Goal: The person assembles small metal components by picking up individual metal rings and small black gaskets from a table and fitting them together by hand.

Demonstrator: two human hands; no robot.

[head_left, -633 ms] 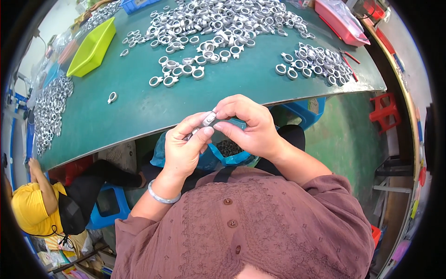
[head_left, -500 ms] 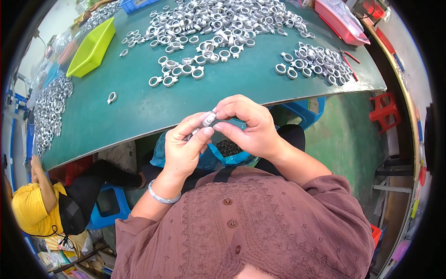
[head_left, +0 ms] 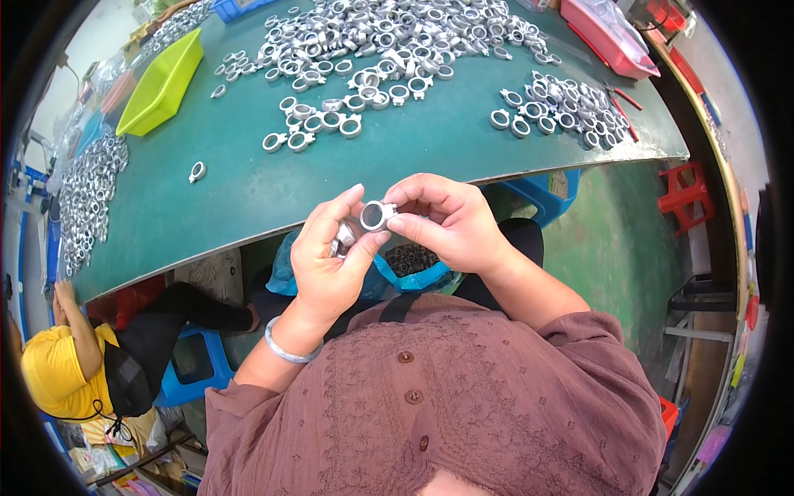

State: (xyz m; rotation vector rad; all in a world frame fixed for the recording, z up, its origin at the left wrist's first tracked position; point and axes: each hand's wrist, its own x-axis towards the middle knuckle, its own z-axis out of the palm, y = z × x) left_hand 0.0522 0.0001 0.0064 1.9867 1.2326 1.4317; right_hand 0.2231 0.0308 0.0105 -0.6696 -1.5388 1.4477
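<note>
A grey metal ring clamp (head_left: 364, 216) with a small lug is pinched between the thumb and fingers of my right hand (head_left: 451, 221), its round opening facing up. Curled beside it, my left hand (head_left: 321, 263) keeps more metal ring clamps (head_left: 342, 240) against its palm and fingers; its thumb tip is close to the pinched ring. Both hands are just off the near edge of the green table (head_left: 248, 194), above a blue plastic bag (head_left: 405, 281) with small dark parts inside.
A big heap of ring clamps (head_left: 389, 37) covers the far table, with smaller piles at right (head_left: 571, 112) and left (head_left: 91, 194). Red-handled pliers (head_left: 624, 116), a pink tray (head_left: 608, 41) and a yellow-green tray (head_left: 161, 87) lie around them. A person in yellow (head_left: 66, 372) sits at left.
The ring clamp has turned from edge-on to show its round opening. My left fingers have loosened from it, and the right hand now holds it.
</note>
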